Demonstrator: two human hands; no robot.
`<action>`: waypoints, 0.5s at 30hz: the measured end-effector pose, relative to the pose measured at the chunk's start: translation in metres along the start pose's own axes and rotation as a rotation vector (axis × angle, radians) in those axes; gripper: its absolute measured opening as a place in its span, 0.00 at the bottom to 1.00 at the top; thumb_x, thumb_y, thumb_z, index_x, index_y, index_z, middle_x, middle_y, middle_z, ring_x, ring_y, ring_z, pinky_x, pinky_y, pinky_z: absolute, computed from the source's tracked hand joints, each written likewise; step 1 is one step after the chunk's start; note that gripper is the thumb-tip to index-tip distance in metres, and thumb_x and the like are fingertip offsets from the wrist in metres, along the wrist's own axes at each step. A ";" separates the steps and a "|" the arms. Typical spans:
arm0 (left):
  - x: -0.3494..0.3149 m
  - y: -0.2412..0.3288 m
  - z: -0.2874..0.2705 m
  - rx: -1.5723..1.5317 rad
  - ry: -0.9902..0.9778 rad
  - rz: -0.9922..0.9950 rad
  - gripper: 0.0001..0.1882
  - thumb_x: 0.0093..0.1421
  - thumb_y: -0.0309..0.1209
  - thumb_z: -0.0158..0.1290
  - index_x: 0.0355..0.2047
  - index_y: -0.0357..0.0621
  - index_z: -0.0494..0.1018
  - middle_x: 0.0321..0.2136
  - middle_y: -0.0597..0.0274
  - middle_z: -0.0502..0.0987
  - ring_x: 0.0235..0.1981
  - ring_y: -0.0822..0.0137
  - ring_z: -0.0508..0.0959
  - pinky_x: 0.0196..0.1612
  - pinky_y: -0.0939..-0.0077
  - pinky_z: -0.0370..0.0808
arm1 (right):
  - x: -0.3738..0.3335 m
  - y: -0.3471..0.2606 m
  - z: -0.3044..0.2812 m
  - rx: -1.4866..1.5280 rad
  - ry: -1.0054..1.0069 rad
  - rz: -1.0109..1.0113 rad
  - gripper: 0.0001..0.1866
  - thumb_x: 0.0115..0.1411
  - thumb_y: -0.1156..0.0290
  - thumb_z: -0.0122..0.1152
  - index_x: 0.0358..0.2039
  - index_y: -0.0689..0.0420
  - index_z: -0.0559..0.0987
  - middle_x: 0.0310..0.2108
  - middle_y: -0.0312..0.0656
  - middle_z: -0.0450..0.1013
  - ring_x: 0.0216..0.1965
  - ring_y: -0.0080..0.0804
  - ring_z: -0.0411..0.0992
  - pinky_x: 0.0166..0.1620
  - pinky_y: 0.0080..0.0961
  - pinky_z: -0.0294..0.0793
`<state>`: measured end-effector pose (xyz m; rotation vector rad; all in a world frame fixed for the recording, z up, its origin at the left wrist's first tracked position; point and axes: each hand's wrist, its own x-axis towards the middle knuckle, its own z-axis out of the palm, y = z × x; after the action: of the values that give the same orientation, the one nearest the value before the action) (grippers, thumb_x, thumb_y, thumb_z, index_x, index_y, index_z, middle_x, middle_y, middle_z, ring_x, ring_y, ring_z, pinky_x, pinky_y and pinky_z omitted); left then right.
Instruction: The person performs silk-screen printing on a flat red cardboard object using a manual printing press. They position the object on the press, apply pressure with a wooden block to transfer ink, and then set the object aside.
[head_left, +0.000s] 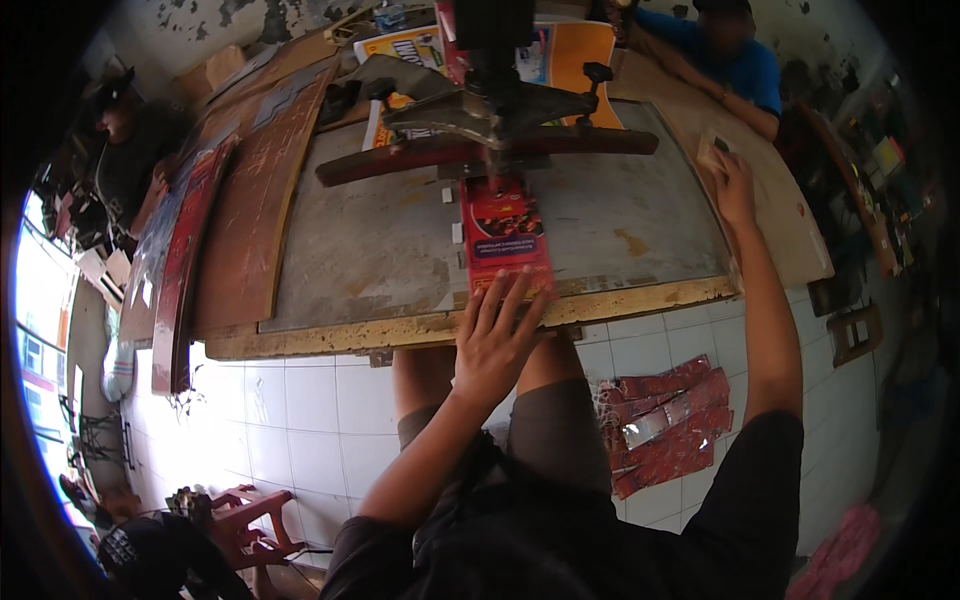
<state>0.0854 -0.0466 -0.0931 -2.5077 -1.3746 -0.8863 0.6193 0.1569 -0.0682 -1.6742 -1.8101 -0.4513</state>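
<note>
Two hands work apart: the left hand (492,340), fingers spread flat, presses the red printed cardboard sheet (503,237) lying on the grey worn metal table (380,250) under the cutter; the right hand (733,187) rests open near a small card. Keeping fingertips behind the blade seems wise.

The floor (300,400) is made of white square tiles. A big grey worktop (380,240) stands on it, with a worn yellow wooden edge along the front. Long brown boards (250,210) lean by its left side. The wall (240,20) at the back is old, and its paint is peeling. Bright daylight comes in through a window (40,330) on the far left. A red plastic stool (250,525) stands on the floor at the lower left.
</note>
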 end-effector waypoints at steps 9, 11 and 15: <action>-0.003 0.000 0.004 -0.030 0.059 -0.007 0.37 0.58 0.41 0.69 0.69 0.60 0.74 0.74 0.62 0.69 0.73 0.52 0.70 0.74 0.47 0.66 | -0.124 -0.234 -0.134 0.528 -0.183 -0.081 0.28 0.67 0.86 0.65 0.66 0.53 0.81 0.64 0.43 0.71 0.64 0.37 0.74 0.54 0.25 0.88; -0.006 -0.004 0.004 -0.044 0.054 0.006 0.32 0.63 0.38 0.63 0.68 0.55 0.74 0.74 0.58 0.69 0.74 0.49 0.68 0.74 0.45 0.66 | -0.136 -0.282 -0.149 0.638 -0.250 -0.159 0.30 0.63 0.88 0.66 0.65 0.54 0.81 0.65 0.43 0.70 0.64 0.38 0.73 0.52 0.23 0.91; -0.006 -0.005 0.013 -0.085 0.130 0.025 0.28 0.60 0.36 0.66 0.62 0.52 0.79 0.69 0.54 0.74 0.72 0.48 0.71 0.74 0.44 0.67 | -0.131 -0.344 -0.149 0.670 -0.261 -0.388 0.28 0.59 0.77 0.75 0.62 0.54 0.84 0.59 0.42 0.75 0.59 0.44 0.75 0.60 0.38 0.79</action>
<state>0.0840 -0.0430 -0.1081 -2.4726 -1.2882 -1.1037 0.3143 -0.0841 0.0147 -0.9552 -2.1625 0.2258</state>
